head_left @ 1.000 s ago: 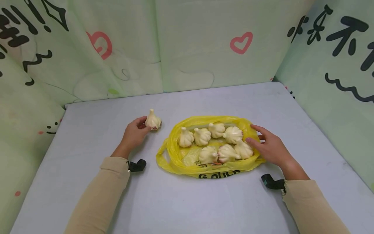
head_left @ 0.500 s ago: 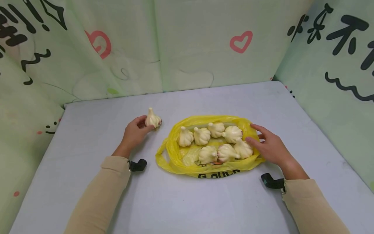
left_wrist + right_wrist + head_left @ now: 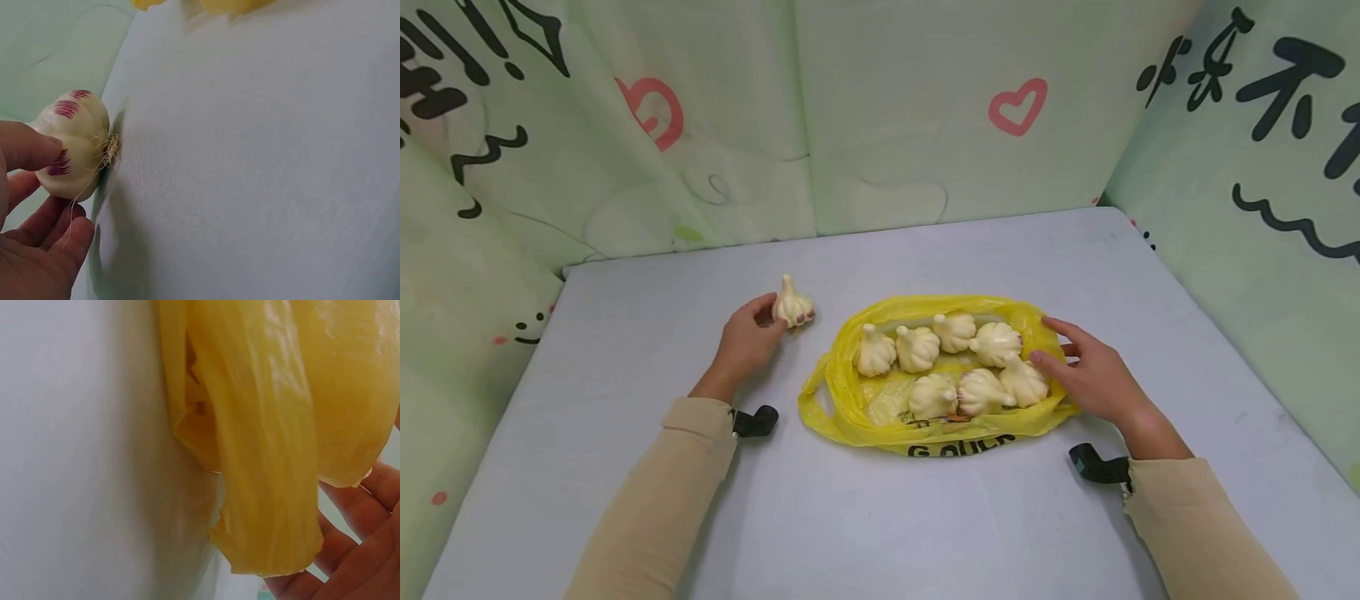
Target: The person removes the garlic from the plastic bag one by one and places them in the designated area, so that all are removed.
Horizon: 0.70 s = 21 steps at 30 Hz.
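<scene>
In the head view my left hand holds a garlic bulb between thumb and fingers, left of the bag, with its stem pointing up. The left wrist view shows purple streaks on this garlic bulb and its roots near the table. My right hand is at the right rim of a yellow plastic bag, thumb on the inner side and fingers around the outside. Several more garlic bulbs lie inside the spread bag. In the right wrist view, folds of the bag hide part of the fingers.
A white-covered table bears everything. Pale green printed curtains stand behind it and at both sides. Black wrist cameras are strapped at both cuffs. The bag's loop handle lies toward the left hand.
The garlic bulb in my left hand has tilted slightly, showing more of its purple-marked base. My right hand and the bag stay in place.
</scene>
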Tool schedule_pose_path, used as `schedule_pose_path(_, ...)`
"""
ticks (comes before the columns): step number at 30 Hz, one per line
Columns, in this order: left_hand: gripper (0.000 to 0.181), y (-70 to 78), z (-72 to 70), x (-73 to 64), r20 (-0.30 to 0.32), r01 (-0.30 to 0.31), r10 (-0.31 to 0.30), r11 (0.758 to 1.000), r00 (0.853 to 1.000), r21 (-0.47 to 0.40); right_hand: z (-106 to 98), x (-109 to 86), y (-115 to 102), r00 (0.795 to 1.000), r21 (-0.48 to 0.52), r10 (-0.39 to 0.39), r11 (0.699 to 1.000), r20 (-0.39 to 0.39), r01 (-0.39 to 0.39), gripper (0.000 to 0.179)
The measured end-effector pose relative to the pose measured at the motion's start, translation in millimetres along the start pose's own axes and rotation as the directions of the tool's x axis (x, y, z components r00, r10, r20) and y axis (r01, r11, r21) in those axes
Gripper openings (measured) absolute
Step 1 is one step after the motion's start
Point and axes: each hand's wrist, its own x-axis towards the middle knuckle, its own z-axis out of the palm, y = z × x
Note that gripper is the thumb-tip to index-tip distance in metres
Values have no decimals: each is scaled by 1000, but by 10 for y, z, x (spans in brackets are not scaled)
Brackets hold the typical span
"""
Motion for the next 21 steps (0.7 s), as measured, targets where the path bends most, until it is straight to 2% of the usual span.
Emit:
schedule_pose_path(17,60,60,-32,-49,-21,18,-18,1000,1000,-3,3,-4,1,1000,2,3,1000,0,-3,75)
schedule_pose_path(21,60,86,-49,-72,-57,5,-6,1000,998,-22,2,-6,-7,1000,2,5,1000,0,-5,74)
